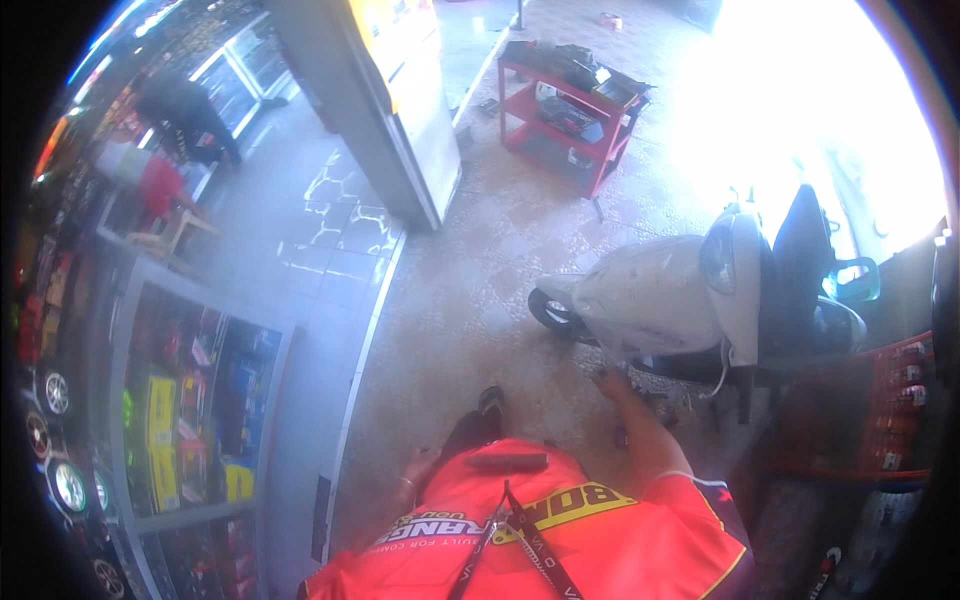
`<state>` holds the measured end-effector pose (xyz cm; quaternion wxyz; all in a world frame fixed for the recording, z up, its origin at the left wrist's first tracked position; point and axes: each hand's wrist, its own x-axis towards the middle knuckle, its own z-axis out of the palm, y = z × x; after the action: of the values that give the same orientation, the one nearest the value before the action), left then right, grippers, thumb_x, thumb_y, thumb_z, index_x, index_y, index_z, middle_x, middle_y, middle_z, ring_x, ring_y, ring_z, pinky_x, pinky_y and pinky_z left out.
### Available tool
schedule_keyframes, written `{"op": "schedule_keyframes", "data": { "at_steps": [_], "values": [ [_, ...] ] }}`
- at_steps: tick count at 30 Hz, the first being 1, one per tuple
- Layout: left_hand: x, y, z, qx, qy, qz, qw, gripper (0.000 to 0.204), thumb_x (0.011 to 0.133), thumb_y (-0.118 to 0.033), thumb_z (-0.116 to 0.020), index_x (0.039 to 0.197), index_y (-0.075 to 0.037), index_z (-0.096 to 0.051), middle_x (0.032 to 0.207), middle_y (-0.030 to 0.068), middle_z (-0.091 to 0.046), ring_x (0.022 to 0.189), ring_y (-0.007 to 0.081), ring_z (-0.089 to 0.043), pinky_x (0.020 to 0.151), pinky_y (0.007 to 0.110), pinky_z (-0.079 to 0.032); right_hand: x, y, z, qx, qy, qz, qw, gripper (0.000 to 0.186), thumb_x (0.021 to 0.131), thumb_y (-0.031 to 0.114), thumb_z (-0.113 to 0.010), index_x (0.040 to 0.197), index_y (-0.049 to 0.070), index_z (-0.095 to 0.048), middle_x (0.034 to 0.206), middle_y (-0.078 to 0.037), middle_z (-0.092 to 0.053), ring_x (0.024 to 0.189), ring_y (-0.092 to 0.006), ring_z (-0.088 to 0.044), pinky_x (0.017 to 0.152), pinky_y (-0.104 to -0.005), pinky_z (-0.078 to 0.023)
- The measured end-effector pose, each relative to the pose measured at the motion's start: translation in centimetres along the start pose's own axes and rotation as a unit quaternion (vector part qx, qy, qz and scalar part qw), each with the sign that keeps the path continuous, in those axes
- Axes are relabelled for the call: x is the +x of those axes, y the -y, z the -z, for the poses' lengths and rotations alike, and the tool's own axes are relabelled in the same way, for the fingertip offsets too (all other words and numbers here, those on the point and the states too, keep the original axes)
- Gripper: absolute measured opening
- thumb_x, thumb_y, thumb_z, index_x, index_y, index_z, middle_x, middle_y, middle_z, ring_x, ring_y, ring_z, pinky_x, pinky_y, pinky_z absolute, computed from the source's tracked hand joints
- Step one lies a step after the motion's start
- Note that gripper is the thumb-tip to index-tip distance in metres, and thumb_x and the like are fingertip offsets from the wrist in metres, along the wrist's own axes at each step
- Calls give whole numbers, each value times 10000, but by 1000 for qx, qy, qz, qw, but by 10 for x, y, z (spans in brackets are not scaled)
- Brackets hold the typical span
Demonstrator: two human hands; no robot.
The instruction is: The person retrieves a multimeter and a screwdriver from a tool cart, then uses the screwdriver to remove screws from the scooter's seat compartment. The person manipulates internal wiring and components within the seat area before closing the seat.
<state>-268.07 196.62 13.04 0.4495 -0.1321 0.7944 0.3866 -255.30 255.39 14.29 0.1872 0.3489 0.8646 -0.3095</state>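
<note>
My right hand (609, 381) reaches forward, close to the lower front of a pale scooter (655, 290). Its fingers are too small and blurred to show whether they hold or touch anything. Down by my left side is my left hand (423, 464), partly covered by my red shirt, its fingers unclear. The scooter stands to my right, its dark front wheel (556, 310) pointing left and a dark seat (803, 235) at its back. A cable (722, 372) hangs from its body.
Ahead stands a red tool cart (612, 150) loaded with dark items. A pillar (405, 165) and glass display cabinet (200, 400) are on the left, with wheel rims (68, 485) beyond. Two people are at the far left. A red rack (870, 420) of cans stands right.
</note>
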Motion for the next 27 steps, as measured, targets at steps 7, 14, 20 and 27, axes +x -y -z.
{"op": "schedule_keyframes", "data": {
  "at_steps": [7, 14, 20, 27],
  "values": [
    [17, -157, 47, -43, 101, 91, 990, 818, 965, -486, -687, 1543, -18, -348, 1403, 264, -559, 1227, 344, -605, 1005, 426, -524, -71, -93, -55, -23, 171, -259, 950, 567, 919, 534, -645, 1188, 44, -744, 1276, -222, -692, 1202, -409, -649, 1027, -487, -516],
    [93, -248, 90, 128, 76, 65, 987, 712, 986, -455, -669, 1497, -28, -417, 1368, 237, -594, 1222, 337, -609, 1023, 423, -512, 81, 16, -36, -5, 237, -204, 950, 566, 922, 560, -631, 1168, 67, -761, 1259, -196, -708, 1181, -377, -667, 1002, -477, -531],
    [171, -402, 105, 123, -10, 61, 990, 642, 982, -422, -689, 1435, -12, -492, 1322, 219, -633, 1184, 321, -634, 1034, 420, -507, 365, 117, 81, -123, 198, -40, 972, 568, 924, 583, -618, 1151, 87, -775, 1243, -174, -722, 1163, -349, -683, 980, -469, -543],
    [315, -605, 123, -20, 6, 1, 1000, 726, 939, -433, -757, 1435, 25, -491, 1332, 240, -630, 1192, 309, -638, 1005, 396, -528, 635, 340, 353, 42, -54, 102, 992, 449, 911, 446, -638, 1066, 44, -766, 1137, -242, -725, 1094, -421, -686, 956, -510, -533]
  ]
}}
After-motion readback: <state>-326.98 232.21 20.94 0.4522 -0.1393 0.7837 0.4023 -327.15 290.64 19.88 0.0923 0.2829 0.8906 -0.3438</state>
